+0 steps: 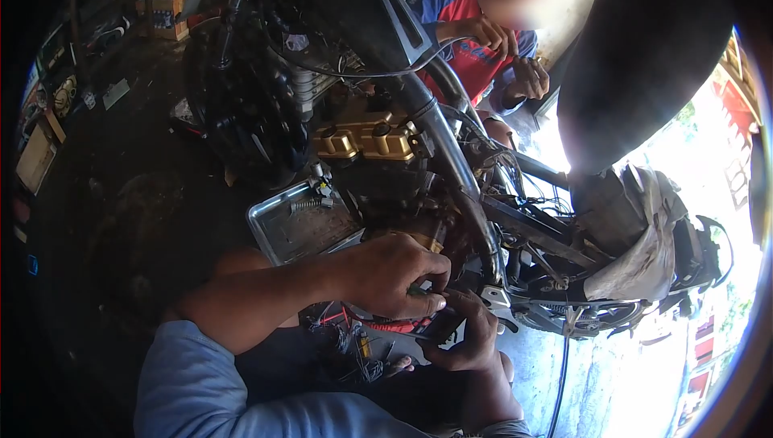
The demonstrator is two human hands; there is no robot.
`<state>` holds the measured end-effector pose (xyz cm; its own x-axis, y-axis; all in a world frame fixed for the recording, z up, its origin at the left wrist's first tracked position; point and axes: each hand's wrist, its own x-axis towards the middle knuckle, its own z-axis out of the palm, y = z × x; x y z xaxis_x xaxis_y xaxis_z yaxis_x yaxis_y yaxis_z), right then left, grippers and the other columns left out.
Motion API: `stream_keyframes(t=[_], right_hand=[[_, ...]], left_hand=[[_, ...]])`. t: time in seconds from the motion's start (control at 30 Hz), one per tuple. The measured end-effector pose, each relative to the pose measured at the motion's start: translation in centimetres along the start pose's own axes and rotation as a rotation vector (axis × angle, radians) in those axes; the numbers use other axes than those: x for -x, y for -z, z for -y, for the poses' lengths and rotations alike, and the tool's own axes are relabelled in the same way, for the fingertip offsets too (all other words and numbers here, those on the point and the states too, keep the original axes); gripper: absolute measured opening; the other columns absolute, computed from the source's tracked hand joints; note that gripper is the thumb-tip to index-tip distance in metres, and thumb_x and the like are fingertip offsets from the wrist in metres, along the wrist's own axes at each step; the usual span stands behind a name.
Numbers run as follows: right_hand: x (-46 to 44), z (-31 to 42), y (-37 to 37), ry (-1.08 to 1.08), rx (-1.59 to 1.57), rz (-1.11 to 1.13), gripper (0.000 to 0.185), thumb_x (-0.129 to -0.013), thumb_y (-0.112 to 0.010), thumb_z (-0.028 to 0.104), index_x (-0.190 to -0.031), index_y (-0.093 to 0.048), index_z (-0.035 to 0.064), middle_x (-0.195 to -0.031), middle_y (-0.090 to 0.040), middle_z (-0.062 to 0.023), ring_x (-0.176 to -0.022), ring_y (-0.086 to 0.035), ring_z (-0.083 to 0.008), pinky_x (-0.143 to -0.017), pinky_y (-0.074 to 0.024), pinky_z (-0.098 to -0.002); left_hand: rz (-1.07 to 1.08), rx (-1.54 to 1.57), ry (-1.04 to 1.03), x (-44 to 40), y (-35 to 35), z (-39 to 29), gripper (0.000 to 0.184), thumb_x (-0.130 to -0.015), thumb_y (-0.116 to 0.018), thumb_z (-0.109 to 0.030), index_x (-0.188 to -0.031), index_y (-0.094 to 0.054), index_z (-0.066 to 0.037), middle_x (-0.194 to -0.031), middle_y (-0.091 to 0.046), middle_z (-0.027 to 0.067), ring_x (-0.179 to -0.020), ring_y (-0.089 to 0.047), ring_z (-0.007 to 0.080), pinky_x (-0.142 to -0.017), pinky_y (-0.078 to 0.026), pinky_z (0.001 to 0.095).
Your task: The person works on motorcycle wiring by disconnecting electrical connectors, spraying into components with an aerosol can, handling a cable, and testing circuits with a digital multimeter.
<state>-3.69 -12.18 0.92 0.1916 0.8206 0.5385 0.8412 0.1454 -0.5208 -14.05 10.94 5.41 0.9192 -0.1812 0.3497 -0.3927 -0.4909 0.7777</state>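
Both of my hands are close together beside the frame of a partly stripped motorcycle [451,164]. My left hand [394,273] reaches in from the left, its fingers closed in a pinch around a small greenish piece that is mostly hidden. Just below and to the right, my right hand [473,333] curls its fingers and thumb around a dark flat piece [443,325]; its exact kind cannot be made out. The fingertips of the two hands nearly meet. Past my left wrist lies a metal tray [302,233] with a coil spring [307,204] and small metal parts in it.
A gold engine cover [374,138] sits under the frame tube. Across the motorcycle, another person [475,43] holds a thin black cable [378,74] in both hands. Loose wires [515,172] hang along the frame. Tools [365,347] lie on the ground below my hands.
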Motion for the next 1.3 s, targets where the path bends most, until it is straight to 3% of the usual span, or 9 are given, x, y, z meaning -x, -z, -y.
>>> stream_keyframes(t=[0.13,0.2,0.4,0.7,0.8,0.93,1.3], right_hand=[[-0.05,0.10,-0.04,-0.001,-0.018,-0.007,0.080,-0.055,-0.085,0.011,-0.128,-0.054,-0.0023,-0.100,-0.070,-0.0172,-0.075,-0.071,-0.0216,-0.069,-0.0552,-0.0312],[-0.01,0.40,-0.03,-0.070,-0.066,-0.019,0.069,-0.059,-0.086,0.012,-0.121,-0.060,-0.0017,-0.109,-0.069,-0.0208,-0.087,-0.071,-0.0306,-0.072,-0.0580,-0.0374],[-0.22,0.54,0.08,-0.034,-0.009,-0.018,0.071,-0.059,-0.087,0.013,-0.123,-0.059,-0.0020,-0.109,-0.069,-0.0210,-0.087,-0.071,-0.0322,-0.073,-0.0579,-0.0387],[-0.23,0.36,0.06,-0.038,-0.053,-0.022,0.071,-0.059,-0.087,0.013,-0.123,-0.060,-0.0022,-0.110,-0.069,-0.0216,-0.091,-0.071,-0.0330,-0.076,-0.0584,-0.0385],[-0.31,0.45,-0.02,-0.010,-0.037,-0.041,0.071,-0.060,-0.088,0.013,-0.123,-0.060,-0.0022,-0.110,-0.069,-0.0216,-0.093,-0.072,-0.0329,-0.077,-0.0585,-0.0383],[-0.34,0.53,0.09,-0.013,-0.016,-0.032,0.071,-0.060,-0.088,0.013,-0.123,-0.060,-0.0020,-0.111,-0.069,-0.0216,-0.095,-0.072,-0.0328,-0.077,-0.0586,-0.0379],[-0.06,0.32,-0.09,-0.032,0.022,-0.020,0.075,-0.057,-0.090,0.017,-0.125,-0.061,-0.0010,-0.107,-0.072,-0.0164,-0.082,-0.072,-0.0264,-0.070,-0.0571,-0.0344]], left_hand=[[-0.009,0.000,-0.012,0.03,-0.06,0.13,0.028,-0.084,-0.071,-0.029,-0.090,-0.067,-0.001,-0.076,-0.068,0.0179,-0.076,-0.070,0.0358,-0.075,-0.053,0.0452],[-0.009,-0.002,-0.013,0.02,-0.03,0.09,0.028,-0.084,-0.071,-0.029,-0.090,-0.067,-0.001,-0.076,-0.068,0.0179,-0.075,-0.070,0.0356,-0.075,-0.053,0.0450],[0.050,-0.008,0.020,-0.02,0.13,0.15,0.031,-0.087,-0.070,-0.032,-0.098,-0.068,-0.003,-0.082,-0.068,0.0174,-0.079,-0.069,0.0333,-0.073,-0.052,0.0430],[0.044,-0.014,0.012,-0.05,0.19,0.01,0.032,-0.088,-0.070,-0.033,-0.098,-0.068,-0.003,-0.080,-0.067,0.0167,-0.078,-0.068,0.0331,-0.073,-0.051,0.0430],[0.016,-0.012,0.008,-0.04,0.18,-0.12,0.029,-0.085,-0.071,-0.029,-0.090,-0.067,-0.001,-0.080,-0.069,0.0178,-0.078,-0.070,0.0347,-0.075,-0.053,0.0440],[0.039,-0.016,0.001,0.02,0.13,0.15,0.031,-0.088,-0.070,-0.033,-0.099,-0.067,-0.003,-0.081,-0.067,0.0168,-0.078,-0.069,0.0324,-0.072,-0.052,0.0434],[0.033,-0.011,0.000,0.10,0.20,0.10,0.032,-0.087,-0.069,-0.033,-0.097,-0.067,-0.003,-0.080,-0.067,0.0160,-0.078,-0.069,0.0310,-0.072,-0.052,0.0423]])
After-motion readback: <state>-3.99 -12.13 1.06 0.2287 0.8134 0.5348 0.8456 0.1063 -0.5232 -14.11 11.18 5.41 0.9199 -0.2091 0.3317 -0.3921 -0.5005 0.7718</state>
